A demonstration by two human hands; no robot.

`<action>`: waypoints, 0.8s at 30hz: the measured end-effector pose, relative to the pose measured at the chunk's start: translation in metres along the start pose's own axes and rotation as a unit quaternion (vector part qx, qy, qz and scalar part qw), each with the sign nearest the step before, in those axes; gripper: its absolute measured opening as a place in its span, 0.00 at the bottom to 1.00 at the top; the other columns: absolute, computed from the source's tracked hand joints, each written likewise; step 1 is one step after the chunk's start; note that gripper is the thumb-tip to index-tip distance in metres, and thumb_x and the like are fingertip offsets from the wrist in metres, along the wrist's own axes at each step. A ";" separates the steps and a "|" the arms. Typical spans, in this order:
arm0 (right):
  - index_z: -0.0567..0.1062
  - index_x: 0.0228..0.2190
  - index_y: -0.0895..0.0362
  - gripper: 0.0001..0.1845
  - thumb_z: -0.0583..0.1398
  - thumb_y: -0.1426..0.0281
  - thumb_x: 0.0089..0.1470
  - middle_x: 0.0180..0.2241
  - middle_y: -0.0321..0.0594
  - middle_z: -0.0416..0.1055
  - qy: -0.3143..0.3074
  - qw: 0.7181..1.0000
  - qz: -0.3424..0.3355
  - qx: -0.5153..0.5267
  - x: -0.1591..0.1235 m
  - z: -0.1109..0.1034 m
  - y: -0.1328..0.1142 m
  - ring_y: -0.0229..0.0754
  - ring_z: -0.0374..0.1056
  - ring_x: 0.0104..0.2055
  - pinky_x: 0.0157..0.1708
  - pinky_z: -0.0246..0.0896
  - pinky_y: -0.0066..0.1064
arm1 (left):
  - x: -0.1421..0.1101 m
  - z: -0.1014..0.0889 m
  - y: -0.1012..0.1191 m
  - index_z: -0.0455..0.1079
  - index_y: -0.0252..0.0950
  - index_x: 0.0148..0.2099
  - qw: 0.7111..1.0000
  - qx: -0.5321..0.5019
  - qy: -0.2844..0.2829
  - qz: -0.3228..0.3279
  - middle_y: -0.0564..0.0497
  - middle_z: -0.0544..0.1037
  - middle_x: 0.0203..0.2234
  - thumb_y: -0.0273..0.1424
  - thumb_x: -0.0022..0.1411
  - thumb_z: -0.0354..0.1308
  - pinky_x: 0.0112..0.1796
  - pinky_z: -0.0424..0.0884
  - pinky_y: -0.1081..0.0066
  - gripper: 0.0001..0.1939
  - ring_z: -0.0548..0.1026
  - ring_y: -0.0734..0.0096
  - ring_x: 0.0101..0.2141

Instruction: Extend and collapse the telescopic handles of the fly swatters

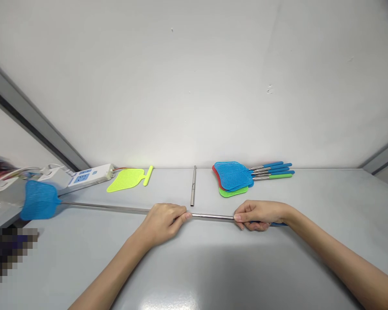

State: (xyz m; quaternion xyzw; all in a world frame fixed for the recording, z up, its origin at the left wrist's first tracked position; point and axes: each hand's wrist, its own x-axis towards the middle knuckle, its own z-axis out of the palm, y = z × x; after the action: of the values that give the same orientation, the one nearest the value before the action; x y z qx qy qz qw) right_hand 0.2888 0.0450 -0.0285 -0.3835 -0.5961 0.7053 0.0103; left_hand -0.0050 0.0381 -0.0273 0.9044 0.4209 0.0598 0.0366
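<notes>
Blue fly swatter (213, 216) held lengthwise across grey counter (239, 271), mesh head (40, 200) at far left. Left hand (167, 221): fingers wrapped over mid-rod. Right hand (254, 215): fingers closed on swatter near blue grip, which is partly hidden. Behind hands: loose metal tube (193, 187); yellow-green swatter head (127, 179) to its left, swatter pile (234, 175) to its right. Power strip (93, 175) beyond yellow-green head.

grey table (245, 271) | left: power strip (98, 174), yellow swatter head (126, 180), yellow bar (148, 175) | centre: metal rod (193, 189) | right: piled swatters (233, 175)
</notes>
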 end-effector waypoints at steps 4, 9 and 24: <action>0.67 0.24 0.61 0.19 0.55 0.56 0.49 0.14 0.27 0.52 0.001 1.000 0.010 -0.002 0.000 0.000 -0.001 0.26 0.44 0.14 0.10 0.36 0.19 | -0.002 -0.004 0.000 0.56 0.36 0.22 1.000 -0.013 -0.011 -0.016 0.56 0.64 0.16 0.38 0.64 0.34 0.22 0.48 0.74 0.22 0.63 0.75 0.19; 0.68 0.25 0.61 0.19 0.55 0.56 0.49 0.14 0.27 0.52 -0.005 1.000 0.006 -0.002 0.000 0.000 -0.001 0.26 0.44 0.13 0.09 0.35 0.19 | -0.002 -0.007 0.001 0.55 0.36 0.21 0.999 -0.035 -0.020 -0.026 0.56 0.63 0.15 0.39 0.64 0.32 0.22 0.47 0.74 0.23 0.61 0.75 0.19; 0.69 0.27 0.61 0.17 0.56 0.58 0.49 0.13 0.27 0.53 -0.016 1.000 0.004 -0.010 -0.003 -0.004 0.001 0.26 0.43 0.13 0.10 0.35 0.20 | -0.003 -0.007 -0.006 0.47 0.35 0.20 0.993 -0.098 -0.051 -0.047 0.57 0.52 0.13 0.41 0.63 0.36 0.21 0.44 0.73 0.22 0.51 0.78 0.17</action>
State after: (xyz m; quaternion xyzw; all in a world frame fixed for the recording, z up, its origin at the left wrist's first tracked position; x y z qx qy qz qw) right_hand 0.2935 0.0471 -0.0275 -0.3747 -0.6016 0.7055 -0.0059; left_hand -0.0122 0.0401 -0.0213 0.8772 0.4530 0.0531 0.1496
